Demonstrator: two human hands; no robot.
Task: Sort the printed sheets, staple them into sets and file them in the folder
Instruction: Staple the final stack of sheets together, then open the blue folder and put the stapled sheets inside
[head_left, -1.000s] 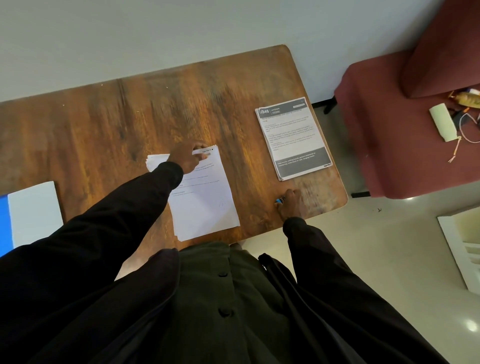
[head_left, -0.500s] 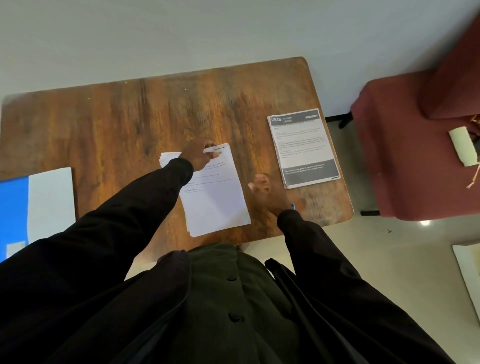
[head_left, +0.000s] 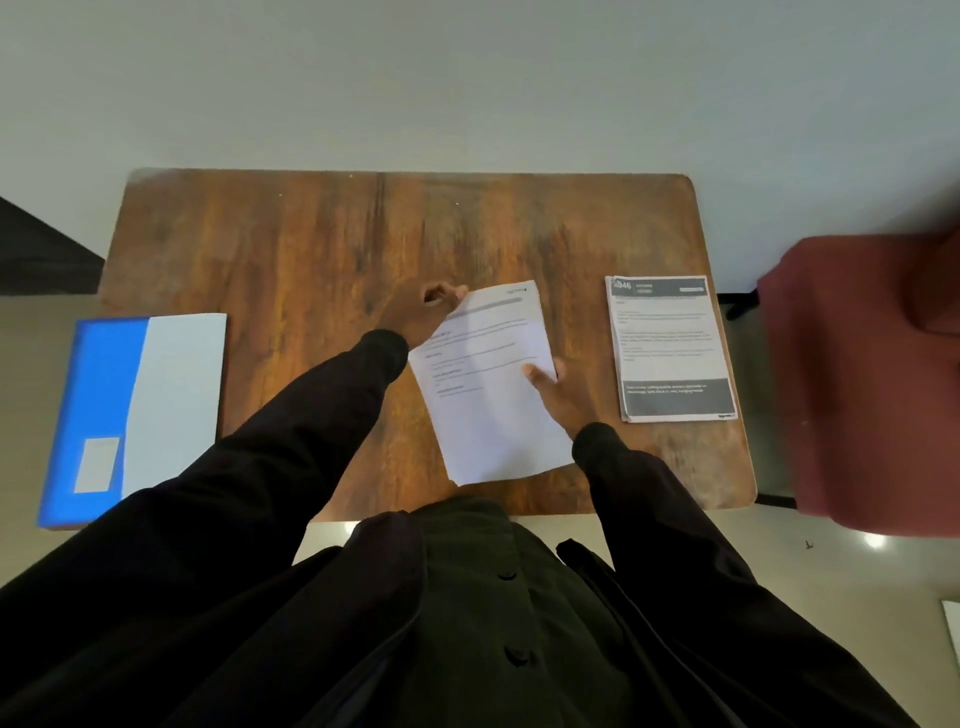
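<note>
Well left of the white sheets (head_left: 493, 415) lies the blue folder (head_left: 104, 395). The left hand (head_left: 423, 317) pinches their top-left corner; the right hand (head_left: 563, 397) pinches their right edge. Right of them, one printed set (head_left: 670, 348) looks sorted; stapling and filing seemingly remain.

Wooden desk (head_left: 322, 249) with a streaked brown top and rounded corners, its far edge close to a plain pale grey-white wall (head_left: 467, 78). To the right, just beside the desk, a maroon upholstered armchair (head_left: 857, 374) on a dark frame (head_left: 737, 306). Glossy beige floor (head_left: 831, 597) carrying a small bright light reflection (head_left: 875, 540) near the armchair's base. At the left edge, a dark, unidentifiable shape (head_left: 41, 249) against the wall.
</note>
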